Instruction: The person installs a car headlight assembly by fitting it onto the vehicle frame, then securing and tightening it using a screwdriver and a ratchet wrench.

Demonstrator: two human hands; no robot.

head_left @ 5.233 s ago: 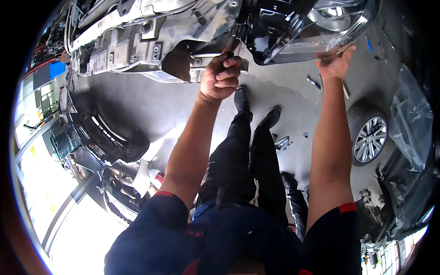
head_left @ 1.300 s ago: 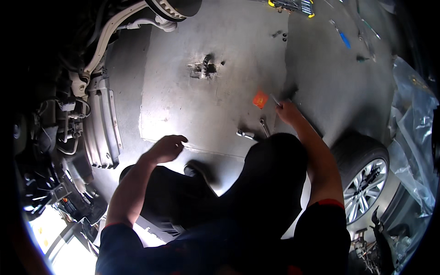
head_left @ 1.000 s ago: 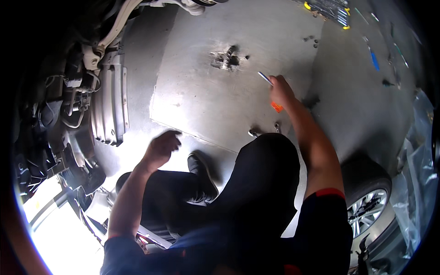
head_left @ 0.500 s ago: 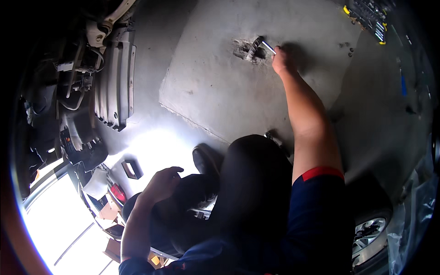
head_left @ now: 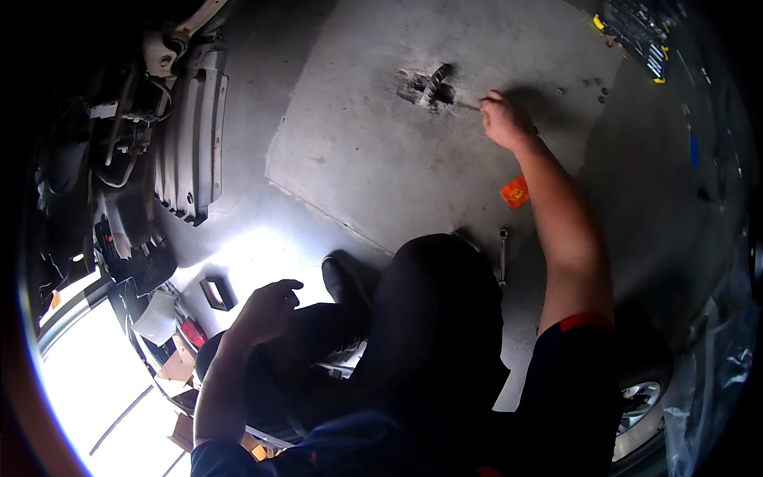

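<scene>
My right hand [head_left: 507,121] is closed around a thin, rod-like metal tool whose shaft [head_left: 467,106] sticks out to the left. Its exact kind does not show. The shaft points at a rough hole [head_left: 413,87] broken into the concrete floor, where a curved ribbed metal bar [head_left: 435,84] is set. Over by my left knee, my left hand [head_left: 270,310] hangs with nothing in it, its fingers stretched out. Below my right forearm lie an orange packet [head_left: 515,192] and a combination wrench [head_left: 502,256].
A vehicle's exposed underside with a ribbed metal shield [head_left: 191,139] stands on the left. An open tool case [head_left: 640,40] lies at the far right, near small loose parts [head_left: 602,95]. A wheel [head_left: 638,405] and clear plastic sheeting [head_left: 703,397] are at lower right.
My right hand has moved slightly right and down, drawing the tool away from the ribbed bar's top. The orange packet and wrench have come into sight. My left hand stays by the knee.
</scene>
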